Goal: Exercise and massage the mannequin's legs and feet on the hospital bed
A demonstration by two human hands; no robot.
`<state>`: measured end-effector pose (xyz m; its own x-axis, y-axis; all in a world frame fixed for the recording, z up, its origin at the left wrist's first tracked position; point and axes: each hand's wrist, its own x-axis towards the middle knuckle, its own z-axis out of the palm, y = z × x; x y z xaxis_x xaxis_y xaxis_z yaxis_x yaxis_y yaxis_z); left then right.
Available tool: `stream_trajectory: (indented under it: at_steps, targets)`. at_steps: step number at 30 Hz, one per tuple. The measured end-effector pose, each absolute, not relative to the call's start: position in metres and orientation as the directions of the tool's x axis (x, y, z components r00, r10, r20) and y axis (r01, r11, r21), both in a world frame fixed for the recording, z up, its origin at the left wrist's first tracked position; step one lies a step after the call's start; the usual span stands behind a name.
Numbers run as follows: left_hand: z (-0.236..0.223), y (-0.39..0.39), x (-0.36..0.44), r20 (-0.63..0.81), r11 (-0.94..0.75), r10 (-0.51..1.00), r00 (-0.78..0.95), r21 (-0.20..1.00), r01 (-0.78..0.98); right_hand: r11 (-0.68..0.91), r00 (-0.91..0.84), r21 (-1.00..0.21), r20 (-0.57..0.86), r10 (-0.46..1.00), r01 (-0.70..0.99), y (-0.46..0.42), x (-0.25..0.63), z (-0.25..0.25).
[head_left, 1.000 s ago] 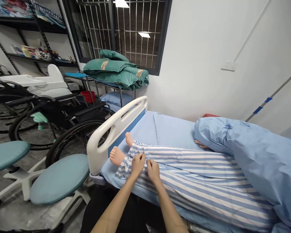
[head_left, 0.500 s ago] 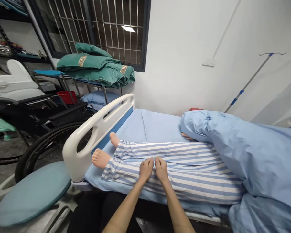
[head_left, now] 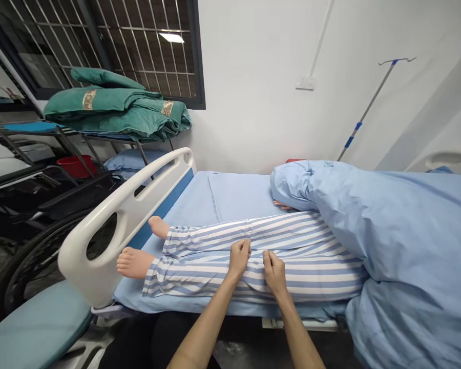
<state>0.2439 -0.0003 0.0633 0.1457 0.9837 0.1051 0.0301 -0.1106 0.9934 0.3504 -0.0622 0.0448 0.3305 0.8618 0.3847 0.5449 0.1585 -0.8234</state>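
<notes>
A manikin lies on its back on the bed, its bare feet (head_left: 134,262) pointing toward the white footboard (head_left: 100,241). It wears blue-and-white striped trousers (head_left: 303,261). My left hand (head_left: 239,259) and my right hand (head_left: 274,274) sit side by side on the trouser legs, fingers curled into the cloth. A light blue quilt (head_left: 388,225) is bunched over the upper body, hiding it. A manikin hand (head_left: 282,206) pokes out beneath the quilt's edge. The light blue bed sheet (head_left: 242,197) lies under the legs.
A teal round stool seat (head_left: 34,328) and a black wheelchair (head_left: 34,251) stand left of the bed. Green folded bedding (head_left: 115,105) sits on a metal cart, above a blue pillow (head_left: 134,160) and a red basin (head_left: 75,166). A drip pole (head_left: 364,105) stands behind the bed.
Both hands have moved from the trouser cuffs up the legs toward the quilt. The trouser cloth lies flatter. My view has turned right, shifting the room leftward.
</notes>
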Motion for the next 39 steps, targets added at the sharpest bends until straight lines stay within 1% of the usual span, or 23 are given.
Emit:
stream_trajectory:
  at_steps: [2,4,6,8,11,13,15,17,20,23,26,29,32,36,38,39]
  targets:
    - [0.060,-0.005,0.258,0.096,-0.109,0.972,0.216,0.993,0.053,0.120,0.390,-0.841,0.365,0.845,0.528,-0.068,0.365,0.042]
    - [0.053,-0.012,0.269,0.093,-0.139,0.963,0.253,0.975,0.170,0.115,0.471,-0.862,0.376,0.798,0.493,-0.074,0.380,0.041]
    - [0.049,-0.018,0.279,0.117,-0.199,0.955,0.271,0.934,0.296,0.131,0.545,-0.869,0.409,0.732,0.478,-0.080,0.396,0.042]
    - [0.051,-0.024,0.288,0.159,-0.254,0.947,0.279,0.903,0.347,0.117,0.570,-0.853,0.435,0.697,0.508,-0.085,0.411,0.042]
    - [0.057,-0.028,0.305,0.177,-0.272,0.931,0.318,0.920,0.283,0.071,0.519,-0.798,0.454,0.724,0.599,-0.092,0.428,0.038]
    - [0.058,-0.027,0.319,0.154,-0.250,0.920,0.359,0.939,0.236,0.079,0.484,-0.759,0.488,0.727,0.647,-0.098,0.437,0.036]
    - [0.054,-0.025,0.331,0.122,-0.224,0.925,0.360,0.940,0.258,0.095,0.488,-0.734,0.537,0.688,0.673,-0.104,0.446,0.035]
    - [0.052,-0.025,0.342,0.111,-0.215,0.942,0.318,0.924,0.315,0.071,0.518,-0.712,0.571,0.637,0.699,-0.108,0.456,0.034]
    - [0.057,-0.032,0.357,0.136,-0.242,0.935,0.328,0.921,0.307,0.032,0.488,-0.661,0.584,0.648,0.750,-0.110,0.469,0.030]
    - [0.065,-0.043,0.376,0.166,-0.278,0.898,0.409,0.932,0.233,0.034,0.468,-0.663,0.563,0.681,0.748,-0.113,0.480,0.033]
    - [0.062,-0.050,0.391,0.122,-0.264,0.879,0.461,0.929,0.260,-0.013,0.548,-0.690,0.563,0.619,0.723,-0.119,0.499,0.045]
    - [0.050,-0.049,0.397,0.070,-0.207,0.906,0.417,0.934,0.291,-0.101,0.606,-0.683,0.558,0.567,0.723,-0.121,0.527,0.052]
    - [0.043,-0.046,0.396,0.030,-0.119,0.916,0.400,0.973,0.200,-0.182,0.645,-0.678,0.530,0.550,0.712,-0.118,0.550,0.042]
    - [0.042,-0.037,0.388,-0.034,0.010,0.859,0.511,0.999,0.049,-0.251,0.648,-0.620,0.573,0.502,0.743,-0.116,0.558,0.023]
    - [0.045,-0.023,0.369,-0.077,0.086,0.847,0.526,0.996,0.008,-0.271,0.640,-0.595,0.589,0.493,0.757,-0.117,0.557,0.019]
    - [0.048,-0.013,0.351,-0.089,0.096,0.860,0.503,0.995,0.013,-0.277,0.641,-0.592,0.588,0.493,0.757,-0.118,0.556,0.018]
